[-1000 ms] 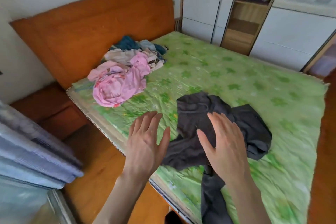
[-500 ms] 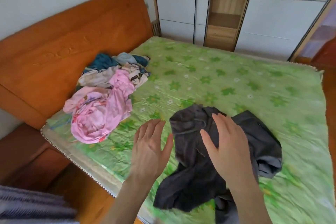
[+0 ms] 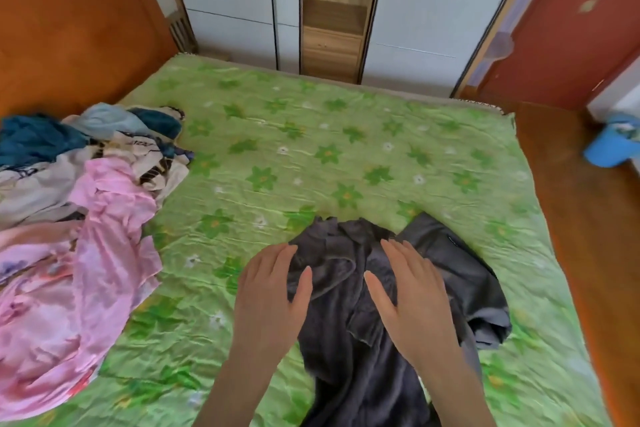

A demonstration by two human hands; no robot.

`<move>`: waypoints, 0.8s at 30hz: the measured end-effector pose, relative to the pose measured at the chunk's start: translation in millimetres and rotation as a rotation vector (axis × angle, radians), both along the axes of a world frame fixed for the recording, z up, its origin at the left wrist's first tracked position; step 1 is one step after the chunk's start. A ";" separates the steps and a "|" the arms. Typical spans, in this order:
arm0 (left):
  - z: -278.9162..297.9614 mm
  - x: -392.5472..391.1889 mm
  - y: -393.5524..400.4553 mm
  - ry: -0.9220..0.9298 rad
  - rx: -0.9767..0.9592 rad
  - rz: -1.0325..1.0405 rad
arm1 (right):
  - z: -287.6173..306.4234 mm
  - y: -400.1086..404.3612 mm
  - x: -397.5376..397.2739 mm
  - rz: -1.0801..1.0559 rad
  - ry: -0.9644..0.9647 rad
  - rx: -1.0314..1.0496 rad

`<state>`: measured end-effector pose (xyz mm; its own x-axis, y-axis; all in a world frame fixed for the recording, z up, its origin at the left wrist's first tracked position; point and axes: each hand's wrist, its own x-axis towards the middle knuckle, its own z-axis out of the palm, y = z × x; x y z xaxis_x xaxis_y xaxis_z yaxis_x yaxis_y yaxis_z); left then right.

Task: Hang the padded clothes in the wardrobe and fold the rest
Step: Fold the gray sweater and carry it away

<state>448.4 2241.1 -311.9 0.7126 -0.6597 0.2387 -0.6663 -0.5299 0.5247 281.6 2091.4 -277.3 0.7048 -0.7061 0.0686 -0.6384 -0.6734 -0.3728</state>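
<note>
Lying crumpled on the green bedsheet (image 3: pixel 311 149), the dark garment (image 3: pixel 346 340) sits under both flat, open-fingered hands, left hand (image 3: pixel 268 298) and right hand (image 3: pixel 412 295).

A green flowered bedsheet (image 3: pixel 311 149) meets an orange headboard (image 3: pixel 69 28); a blue bucket (image 3: pixel 611 146) stands on the wooden floor (image 3: pixel 588 236).

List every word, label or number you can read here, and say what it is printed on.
None can be read.
Dark print on the cream garment in the clothes pile: blurred, unreadable.
Dark marks on the pale grey garment beside it: blurred, unreadable.
The dark grey garment shows no text.
</note>
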 end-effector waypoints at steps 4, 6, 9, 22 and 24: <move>-47.1 47.7 -38.5 -0.013 0.037 -0.030 | -55.8 -29.4 41.9 0.011 0.059 0.000; -78.0 67.1 -61.0 -0.011 0.081 -0.042 | -84.8 -48.4 58.1 0.023 0.083 0.000; -128.7 89.9 -90.2 -0.004 0.138 -0.071 | -124.5 -83.0 77.8 0.043 0.128 -0.004; -331.7 163.6 -200.6 -0.074 0.492 -0.155 | -298.3 -238.5 170.7 0.306 0.462 -0.044; -355.9 166.8 -210.1 -0.012 0.628 -0.174 | -328.9 -242.5 184.9 0.366 0.501 -0.071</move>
